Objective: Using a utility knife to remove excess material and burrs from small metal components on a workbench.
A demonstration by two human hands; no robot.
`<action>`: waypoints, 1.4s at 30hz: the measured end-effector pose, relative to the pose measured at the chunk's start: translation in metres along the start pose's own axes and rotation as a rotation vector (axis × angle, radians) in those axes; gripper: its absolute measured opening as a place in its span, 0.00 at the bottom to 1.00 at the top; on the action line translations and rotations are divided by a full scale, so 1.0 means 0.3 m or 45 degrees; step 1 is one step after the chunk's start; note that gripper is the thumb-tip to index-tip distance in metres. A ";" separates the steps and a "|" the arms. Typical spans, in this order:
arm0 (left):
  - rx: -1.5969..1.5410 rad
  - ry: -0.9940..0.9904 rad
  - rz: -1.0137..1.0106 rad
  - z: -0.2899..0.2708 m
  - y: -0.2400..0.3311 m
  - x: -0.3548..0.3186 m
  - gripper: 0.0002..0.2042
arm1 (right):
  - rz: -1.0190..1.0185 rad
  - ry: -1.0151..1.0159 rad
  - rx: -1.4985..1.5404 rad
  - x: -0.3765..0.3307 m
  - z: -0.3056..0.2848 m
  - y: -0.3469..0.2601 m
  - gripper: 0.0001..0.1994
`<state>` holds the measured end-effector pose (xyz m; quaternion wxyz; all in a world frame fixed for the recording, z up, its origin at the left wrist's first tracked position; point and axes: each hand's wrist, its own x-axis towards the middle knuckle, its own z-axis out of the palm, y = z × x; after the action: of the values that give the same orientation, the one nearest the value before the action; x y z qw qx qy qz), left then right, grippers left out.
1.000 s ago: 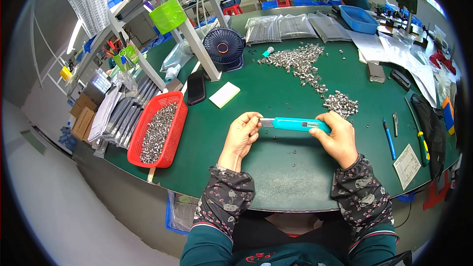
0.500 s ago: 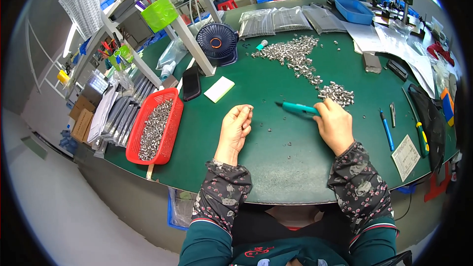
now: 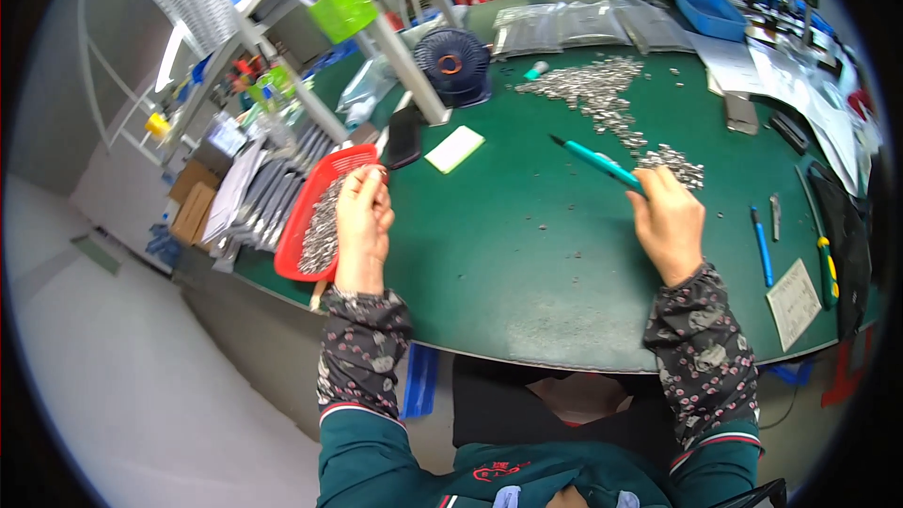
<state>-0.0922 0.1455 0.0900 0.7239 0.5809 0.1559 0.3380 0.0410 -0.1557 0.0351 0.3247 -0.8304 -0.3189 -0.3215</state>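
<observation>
My left hand (image 3: 365, 221) is over the right rim of the red basket (image 3: 293, 268), thumb and fingers pinched. A small metal part (image 3: 380, 169) seems to sit at the fingertips, blurred by motion. Many small shiny metal parts (image 3: 321, 235) fill the basket. Further right, my right hand (image 3: 670, 224) is wrapped around a teal-handled tool with a dark pointed tip (image 3: 598, 164), which points up and to the left. Just behind this hand lies a small heap of metal parts (image 3: 679, 164). A larger spread of similar parts (image 3: 593, 94) reaches toward the back of the green table (image 3: 508, 273).
A dark fan (image 3: 452, 66), a black phone-like object (image 3: 404, 136) and a pale yellow pad (image 3: 455, 149) stand near a shelf post. Bagged strips (image 3: 588, 25) and a blue tray (image 3: 708, 14) line the back. A blue pen (image 3: 761, 246) and a paper slip (image 3: 793, 304) lie right.
My left hand has moved left from the middle of the table to the red basket, still pinched. My right hand keeps the teal tool, now tilted more upward. The whole view has shifted.
</observation>
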 end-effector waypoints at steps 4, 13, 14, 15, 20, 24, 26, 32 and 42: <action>0.274 0.308 0.174 -0.207 0.119 0.084 0.07 | -0.006 0.037 0.029 -0.003 -0.013 -0.007 0.10; -0.539 0.460 -0.123 -0.216 0.079 0.091 0.09 | 0.043 0.039 0.143 0.002 -0.010 -0.009 0.09; -0.697 0.502 -0.109 -0.175 0.047 0.085 0.06 | 0.044 0.038 0.152 0.003 -0.012 -0.012 0.09; -0.974 0.330 -0.267 -0.150 0.000 0.075 0.04 | 0.034 0.049 0.158 0.006 -0.013 -0.020 0.08; -0.699 -0.070 -0.636 0.137 -0.224 -0.040 0.10 | 0.065 0.024 0.130 0.005 -0.004 -0.013 0.08; -0.533 -0.185 -0.579 0.236 -0.254 -0.061 0.11 | 0.067 0.002 0.138 0.002 -0.007 -0.021 0.08; -0.603 -0.199 -0.616 0.264 -0.263 -0.049 0.11 | 0.075 -0.023 0.145 -0.002 -0.004 -0.019 0.08; -0.602 -0.324 -0.518 0.220 -0.375 -0.033 0.05 | 0.455 -0.265 0.451 -0.007 0.025 0.009 0.12; -0.586 -0.485 -0.520 0.191 -0.376 -0.027 0.06 | 0.537 -0.522 0.700 -0.010 0.023 0.015 0.16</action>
<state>-0.0279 0.0871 -0.0022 0.9043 0.4122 0.0510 0.0984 0.0449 -0.1542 0.0272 0.5232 -0.8067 -0.2739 0.0219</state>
